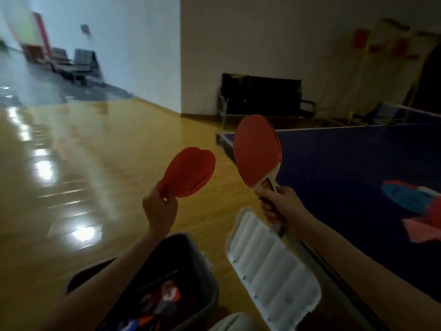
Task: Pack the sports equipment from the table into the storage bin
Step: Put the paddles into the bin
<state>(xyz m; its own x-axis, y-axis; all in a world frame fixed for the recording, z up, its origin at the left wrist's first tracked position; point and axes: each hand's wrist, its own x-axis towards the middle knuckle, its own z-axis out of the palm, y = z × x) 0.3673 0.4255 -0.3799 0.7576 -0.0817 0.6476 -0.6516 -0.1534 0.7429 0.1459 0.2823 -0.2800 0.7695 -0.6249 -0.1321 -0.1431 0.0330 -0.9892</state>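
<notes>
Hands (160, 209) (278, 204) gripping paddles (188, 172) (256, 150) (both red)

A red-faced table tennis paddle with a pale wooden handle (256, 151) stood upright above the dark grey plastic storage bin (191, 271), gripped at the handle. A second red paddle (188, 173) tilted left of it, also above the bin, which already held jumbled gear. The bin's white ribbed lid (272, 266) leaned just right of the bin.

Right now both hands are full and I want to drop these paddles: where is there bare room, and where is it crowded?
The blue table is bare between its near-left corner and the blue paddle. The far-right edge, around that paddle, is crowded. The grey bin below is already cluttered; its white lid leans beside it.
</notes>
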